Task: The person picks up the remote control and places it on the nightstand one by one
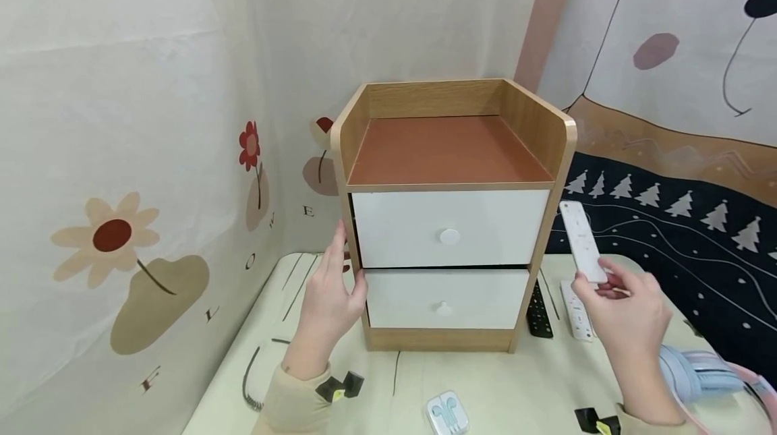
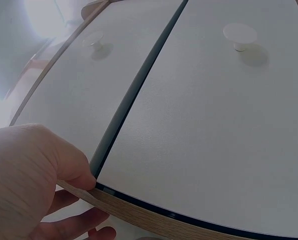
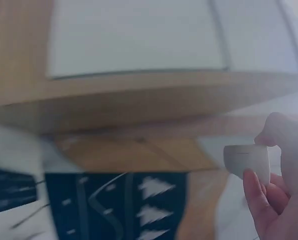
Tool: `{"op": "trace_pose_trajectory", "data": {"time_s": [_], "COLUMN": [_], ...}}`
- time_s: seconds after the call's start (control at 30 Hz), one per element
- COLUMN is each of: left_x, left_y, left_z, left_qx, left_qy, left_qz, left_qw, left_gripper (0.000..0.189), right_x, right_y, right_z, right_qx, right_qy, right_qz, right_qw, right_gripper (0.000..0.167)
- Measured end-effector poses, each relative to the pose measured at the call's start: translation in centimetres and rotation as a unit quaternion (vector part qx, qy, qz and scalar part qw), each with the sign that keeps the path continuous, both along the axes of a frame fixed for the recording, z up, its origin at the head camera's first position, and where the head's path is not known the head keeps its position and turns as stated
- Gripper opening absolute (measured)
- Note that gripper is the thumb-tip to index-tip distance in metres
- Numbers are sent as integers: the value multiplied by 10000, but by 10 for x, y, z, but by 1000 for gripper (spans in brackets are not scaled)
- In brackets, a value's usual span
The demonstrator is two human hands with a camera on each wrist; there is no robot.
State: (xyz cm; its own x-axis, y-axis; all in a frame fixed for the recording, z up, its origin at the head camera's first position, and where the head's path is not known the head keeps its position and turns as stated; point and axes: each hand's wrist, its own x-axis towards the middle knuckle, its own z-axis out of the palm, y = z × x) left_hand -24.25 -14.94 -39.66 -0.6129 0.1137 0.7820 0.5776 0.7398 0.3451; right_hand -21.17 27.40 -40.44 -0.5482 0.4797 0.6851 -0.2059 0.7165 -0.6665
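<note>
**Drawer cabinet steadied at left; white remote control held up at right**

The two-drawer cabinet stands upright on the pale tabletop, its upper drawer above its lower drawer, each with a round white knob. A dark gap shows between the two drawer fronts.

Left hand: rests against the cabinet's left side panel. Fingers extended along the outer face, thumb apart from them and bent onto the front edge, its tip beside the gap in the left wrist view. Nothing is lifted by this hand.

Right hand: pinches the white remote control by its near end, thumb on one side and curled fingers on the other. The remote is tilted, raised above the tabletop just right of the cabinet.

Also noted: a black remote control beside the cabinet's right foot; a second white remote control right of it; blue-and-pink headphones near the right forearm; cased earphones in front of the cabinet.
</note>
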Motion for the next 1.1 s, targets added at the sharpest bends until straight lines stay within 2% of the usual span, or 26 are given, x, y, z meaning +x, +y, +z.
{"op": "trace_pose_trajectory", "data": {"time_s": [0.17,0.3,0.4,0.5,0.67,0.73,0.83,0.93,1.1], "left_x": [0,0,0,0,0,0,-1,-1,-3], "left_y": [-1,0,0,1,1,1,0,-2,-5], "left_z": [0,0,-1,-1,-1,-1,-1,-2,-3], "left_qx": [5,-18,-36,-55,-71,-61,-34,-5,59], "left_qy": [50,106,100,87,62,39,-7,-55,-38], "left_qz": [-3,-20,-8,-19,-21,-2,18,21,-24], "left_qw": [10000,9999,9999,9999,10000,10000,10000,10000,10000], "left_gripper": [92,92,93,93,93,93,94,94,94], "right_x": [4,10,16,21,22,19,14,9,0], "right_y": [-10,-20,-29,-41,-63,-71,-82,-94,-114], "right_z": [40,71,92,110,131,137,143,148,157], "right_qx": [74,11,-203,-424,-95,230,762,1286,1639], "right_qy": [641,1222,1640,2120,2639,2631,2343,1782,832], "right_qz": [92,220,303,486,1000,1219,1452,1494,1536], "right_qw": [9979,9923,9858,9751,9593,9568,9582,9640,9709], "right_gripper": [40,41,42,42,41,40,40,40,37]}}
